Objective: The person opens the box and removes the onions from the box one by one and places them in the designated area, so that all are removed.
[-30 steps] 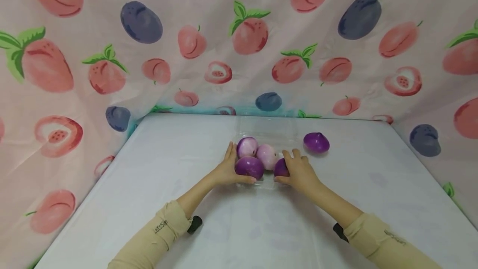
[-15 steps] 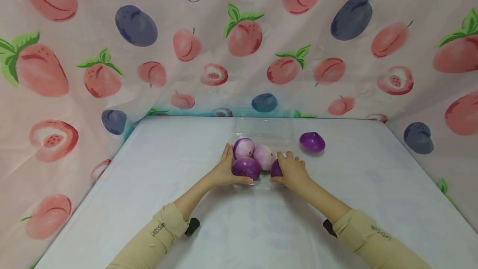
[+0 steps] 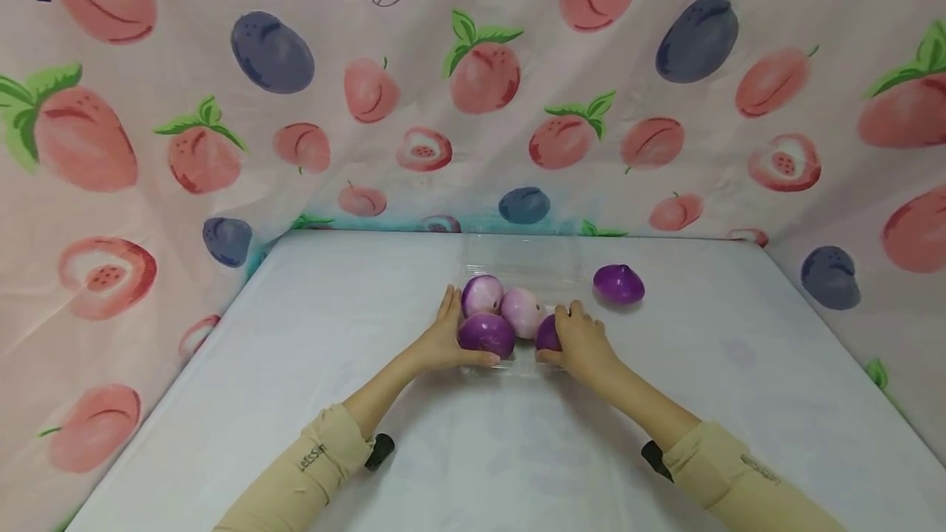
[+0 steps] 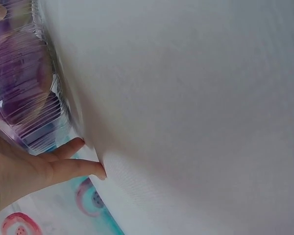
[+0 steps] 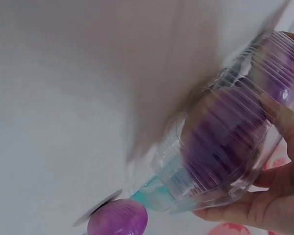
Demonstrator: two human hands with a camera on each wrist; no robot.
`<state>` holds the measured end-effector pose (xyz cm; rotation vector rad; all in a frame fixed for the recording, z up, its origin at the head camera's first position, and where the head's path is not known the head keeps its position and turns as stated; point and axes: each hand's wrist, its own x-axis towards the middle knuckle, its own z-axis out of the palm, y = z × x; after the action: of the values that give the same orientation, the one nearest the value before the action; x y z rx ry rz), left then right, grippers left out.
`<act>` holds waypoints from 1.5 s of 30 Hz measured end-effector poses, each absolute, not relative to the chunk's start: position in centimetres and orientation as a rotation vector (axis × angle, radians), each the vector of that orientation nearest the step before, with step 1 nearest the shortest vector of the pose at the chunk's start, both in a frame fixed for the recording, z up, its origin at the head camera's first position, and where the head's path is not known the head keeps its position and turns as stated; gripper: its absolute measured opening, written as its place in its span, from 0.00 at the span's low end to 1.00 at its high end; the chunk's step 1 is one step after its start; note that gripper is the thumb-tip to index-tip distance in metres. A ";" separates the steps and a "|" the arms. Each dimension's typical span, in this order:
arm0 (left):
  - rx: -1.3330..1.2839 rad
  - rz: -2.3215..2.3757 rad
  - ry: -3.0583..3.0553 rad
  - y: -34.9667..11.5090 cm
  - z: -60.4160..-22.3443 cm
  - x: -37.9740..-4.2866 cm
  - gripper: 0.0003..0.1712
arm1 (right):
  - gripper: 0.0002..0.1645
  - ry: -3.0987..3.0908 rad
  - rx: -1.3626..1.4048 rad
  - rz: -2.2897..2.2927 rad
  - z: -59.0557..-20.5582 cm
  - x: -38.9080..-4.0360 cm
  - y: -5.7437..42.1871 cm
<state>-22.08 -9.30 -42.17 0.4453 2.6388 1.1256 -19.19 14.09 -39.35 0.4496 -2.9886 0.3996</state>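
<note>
A clear plastic clamshell box (image 3: 521, 366) with its lid raised at the back holds several red onions. Two paler onions (image 3: 523, 313) sit behind two dark purple ones (image 3: 485, 336). My left hand (image 3: 438, 343) holds the box's left front corner, thumb across the front wall and fingers stretched along the side. At the right front corner, my right hand (image 3: 591, 345) grips the box, its thumb at the front and bent fingers partly hiding the right dark onion (image 3: 548, 334). Ribbed plastic walls (image 5: 174, 164) lie against that hand in the right wrist view.
Another purple onion (image 3: 619, 284) lies on the white table (image 3: 355, 294), outside the box to its right. A fruit-printed cloth (image 3: 443, 72) hangs behind the table and along its sides. Dark wrist-camera mounts (image 3: 380, 451) show under both sleeves.
The head view has shifted slightly. Both hands stay at the box corners, with the right fingers adjusting a little over the right onion; the onions keep their places.
</note>
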 end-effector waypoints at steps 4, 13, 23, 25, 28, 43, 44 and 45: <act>0.451 1.138 2.629 -9.1 -42.2 -21.9 0.77 | 0.39 -3.026 0.456 0.536 -39.0 -19.1 14.9; 0.424 1.122 2.642 -9.3 -42.1 -21.8 0.77 | 0.40 -3.006 0.523 0.701 -38.4 -19.4 16.2; 0.447 1.119 2.629 -9.5 -42.2 -21.9 0.77 | 0.40 -3.027 0.596 0.805 -37.7 -19.6 17.5; 0.453 1.117 2.629 -9.5 -42.2 -21.9 0.77 | 0.38 -3.023 0.638 0.816 -37.6 -19.8 17.9; 0.448 1.121 2.626 -9.5 -42.2 -21.9 0.77 | 0.36 -3.011 0.711 0.838 -37.3 -20.0 18.3; 0.434 1.109 2.633 -9.4 -42.1 -22.1 0.78 | 0.35 -2.903 0.742 1.027 -36.4 -20.9 20.0; 0.435 1.109 2.632 -9.5 -42.1 -22.1 0.78 | 0.35 -2.898 0.736 1.057 -36.4 -21.0 20.1; 0.436 1.108 2.631 -9.5 -42.1 -22.1 0.78 | 0.35 -2.893 0.724 1.089 -36.4 -21.0 20.2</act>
<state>-22.14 -9.45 -42.14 0.4357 2.6309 1.1075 -20.98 20.23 -36.38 0.7242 -2.8928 1.0887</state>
